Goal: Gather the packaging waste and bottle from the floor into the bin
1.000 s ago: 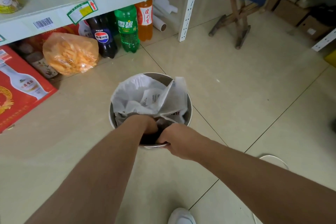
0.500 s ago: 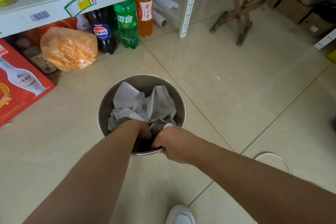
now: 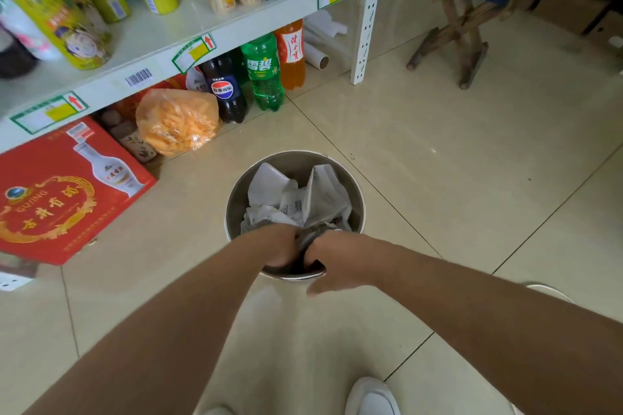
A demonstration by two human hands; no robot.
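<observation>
A round metal bin (image 3: pixel 354 190) stands on the tiled floor in front of me. Crumpled white packaging waste (image 3: pixel 296 195) fills it, with printed labels showing. My left hand (image 3: pixel 278 246) is pushed down into the near side of the bin, fingers curled into the waste and mostly hidden. My right hand (image 3: pixel 333 264) grips the bin's near rim, fingers inside and thumb outside. A grey shape between my hands may be the bottle; I cannot tell.
A white shelf rack (image 3: pixel 365 27) runs along the left, with soda bottles (image 3: pixel 264 77), a bag of orange snacks (image 3: pixel 178 121) and a red box (image 3: pixel 64 192) on the floor beneath. A wooden folding stool (image 3: pixel 468 20) stands at the back right. My white shoe (image 3: pixel 371 397) is below.
The packaging waste has sunk from above the rim to deeper inside the bin under my left hand. My right hand has shifted onto the near rim.
</observation>
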